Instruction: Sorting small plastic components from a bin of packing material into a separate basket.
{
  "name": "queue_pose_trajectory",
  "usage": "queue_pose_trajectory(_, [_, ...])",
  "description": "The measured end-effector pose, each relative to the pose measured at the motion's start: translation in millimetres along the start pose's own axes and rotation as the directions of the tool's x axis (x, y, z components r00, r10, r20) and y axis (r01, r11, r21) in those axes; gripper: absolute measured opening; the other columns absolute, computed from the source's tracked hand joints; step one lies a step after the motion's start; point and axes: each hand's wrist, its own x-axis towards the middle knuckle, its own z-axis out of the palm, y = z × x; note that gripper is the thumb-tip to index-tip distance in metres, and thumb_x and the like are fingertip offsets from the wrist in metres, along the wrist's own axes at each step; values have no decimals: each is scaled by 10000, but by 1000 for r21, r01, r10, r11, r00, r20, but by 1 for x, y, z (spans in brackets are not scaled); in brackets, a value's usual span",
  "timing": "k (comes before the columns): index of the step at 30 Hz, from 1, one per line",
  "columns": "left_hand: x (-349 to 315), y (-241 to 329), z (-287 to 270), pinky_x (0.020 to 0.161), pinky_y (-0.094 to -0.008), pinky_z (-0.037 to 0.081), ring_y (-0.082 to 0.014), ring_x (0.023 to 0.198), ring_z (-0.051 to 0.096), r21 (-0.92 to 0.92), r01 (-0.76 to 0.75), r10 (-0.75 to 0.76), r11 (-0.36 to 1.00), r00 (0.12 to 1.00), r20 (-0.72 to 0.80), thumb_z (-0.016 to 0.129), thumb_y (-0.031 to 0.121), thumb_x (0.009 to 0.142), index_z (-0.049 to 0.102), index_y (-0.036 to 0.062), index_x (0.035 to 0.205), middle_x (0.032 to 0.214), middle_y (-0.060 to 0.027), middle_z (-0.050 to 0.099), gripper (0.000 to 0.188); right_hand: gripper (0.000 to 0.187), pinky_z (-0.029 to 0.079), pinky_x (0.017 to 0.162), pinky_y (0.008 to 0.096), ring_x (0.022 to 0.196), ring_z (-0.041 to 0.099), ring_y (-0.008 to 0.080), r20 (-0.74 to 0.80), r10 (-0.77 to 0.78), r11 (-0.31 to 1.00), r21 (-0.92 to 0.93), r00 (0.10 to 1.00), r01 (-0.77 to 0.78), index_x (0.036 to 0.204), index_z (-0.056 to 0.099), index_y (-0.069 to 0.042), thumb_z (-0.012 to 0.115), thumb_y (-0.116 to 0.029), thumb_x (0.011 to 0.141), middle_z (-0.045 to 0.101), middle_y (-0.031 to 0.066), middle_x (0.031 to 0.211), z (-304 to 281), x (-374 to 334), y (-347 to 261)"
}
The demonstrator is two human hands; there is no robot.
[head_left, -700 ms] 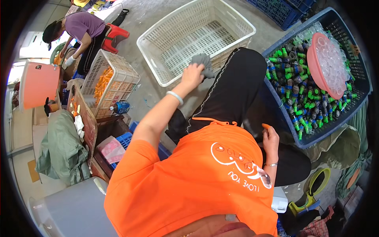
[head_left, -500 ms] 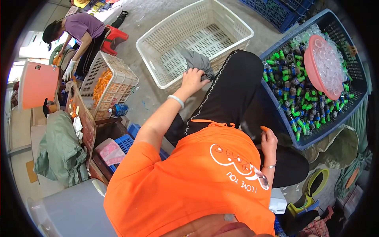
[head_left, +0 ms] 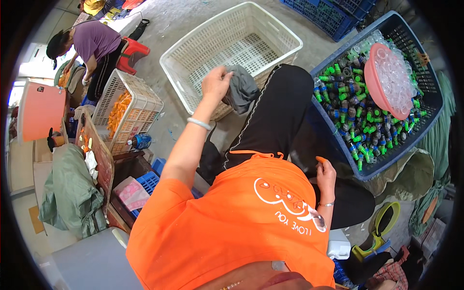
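Observation:
My left hand (head_left: 216, 85) is closed at the upper edge of a grey cloth (head_left: 241, 90), pinching it. The cloth hangs over the near rim of a white plastic crate (head_left: 191, 107), beside my knee. Low over my lap, my right hand (head_left: 326, 178) is closed with its fingers curled. A small orange tip (head_left: 320, 159) shows at its fingertips; whether it is held or worn on a finger I cannot make out.
At right, a dark blue crate (head_left: 421, 144) holds several small green-capped bottles and a pink basin (head_left: 378, 89) of clear plastic pieces. On the left stand a white crate (head_left: 150, 99) with orange pieces and a blue-labelled bottle (head_left: 141, 141). Another person (head_left: 99, 41) bends beyond.
My left hand has moved left and up a little, pulling the cloth's edge up with it. My right hand stays over my lap. The other person's gloved hand has moved up.

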Motion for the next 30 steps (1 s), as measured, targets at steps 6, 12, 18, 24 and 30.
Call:
queue_pose_trajectory(6, [18, 34, -54, 709, -444, 472, -355, 796, 608, -178, 116, -107, 977, 992, 59, 658, 337, 817, 579, 36, 794, 822, -171, 636, 312, 238, 484, 645, 305, 688, 604, 218, 28, -3, 1000, 14, 1000, 3, 1068, 640, -41, 534, -3, 858, 615, 120, 802, 0, 10, 0])
queue_pose_trajectory(12, [59, 7, -8, 743, -441, 482, -330, 841, 637, 30, 145, -148, 989, 982, 121, 654, 389, 810, 604, 45, 859, 867, -172, 662, 351, 230, 484, 648, 307, 690, 604, 220, 13, 1, 1000, -24, 1000, -1, 1064, 640, -40, 537, -8, 862, 613, 121, 803, 0, 3, 2])
queue_pose_trajectory(18, [42, -81, 83, 811, -446, 498, -370, 943, 631, 86, -103, 66, 991, 931, 359, 679, 428, 788, 548, 81, 1171, 1034, -184, 660, 533, 240, 485, 655, 307, 691, 602, 224, 24, 65, 997, 29, 998, -66, 1059, 643, -44, 542, 1, 845, 606, 114, 785, -1, 2, -6])
queue_pose_trajectory(24, [2, -16, 74, 789, -470, 505, -376, 913, 636, 346, -42, -102, 937, 916, 388, 695, 370, 779, 484, 80, 1227, 978, -190, 661, 574, 241, 486, 659, 317, 705, 606, 249, -74, -51, 995, -91, 996, 45, 1048, 647, -48, 548, 4, 835, 600, 120, 788, 1, -5, 22])
queue_pose_trajectory(30, [8, -31, 94, 732, -481, 506, -386, 856, 650, 437, -80, -97, 896, 924, 370, 577, 256, 857, 500, 105, 1108, 911, -200, 666, 303, 233, 482, 667, 356, 713, 591, 283, -296, -182, 974, -182, 938, 131, 1040, 648, -51, 554, -6, 832, 575, 131, 786, -19, -9, 33])
